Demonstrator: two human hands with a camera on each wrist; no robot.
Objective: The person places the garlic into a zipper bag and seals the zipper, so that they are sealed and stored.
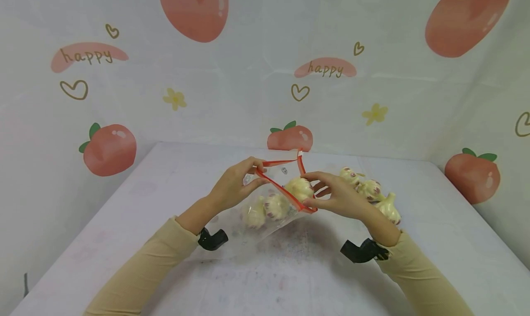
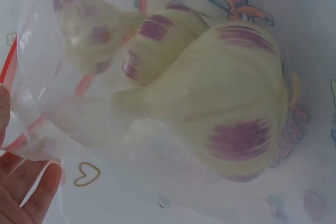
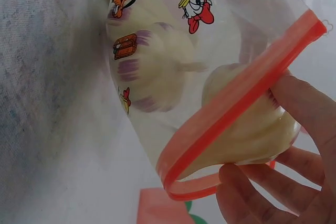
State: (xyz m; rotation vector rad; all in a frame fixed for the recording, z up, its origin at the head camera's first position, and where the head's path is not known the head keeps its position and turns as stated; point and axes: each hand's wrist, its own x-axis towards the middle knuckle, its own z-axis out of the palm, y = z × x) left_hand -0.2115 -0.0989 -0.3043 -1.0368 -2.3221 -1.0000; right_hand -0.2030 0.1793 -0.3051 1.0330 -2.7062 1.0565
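Observation:
A clear plastic zip bag (image 3: 226,19) with a red-orange rim and small cartoon prints is held up above the table, its mouth wide apart. My left hand (image 1: 236,182) pinches the rim on the left side. Inside the bag lie two garlic bulbs, a larger one (image 2: 231,103) and another (image 1: 276,207), seen through the plastic. At the mouth, my right hand (image 1: 341,194) grips a third garlic bulb (image 3: 247,135) between thumb and fingers, most of it past the red rim. In the left wrist view only the fingertips of the left hand show.
To the right, behind the right wrist, several more garlic bulbs (image 1: 370,189) lie close together on the white table (image 1: 174,279). A white backdrop (image 1: 240,90) printed with fruit and hearts stands behind the table. Each wrist carries a black camera mount (image 1: 213,239).

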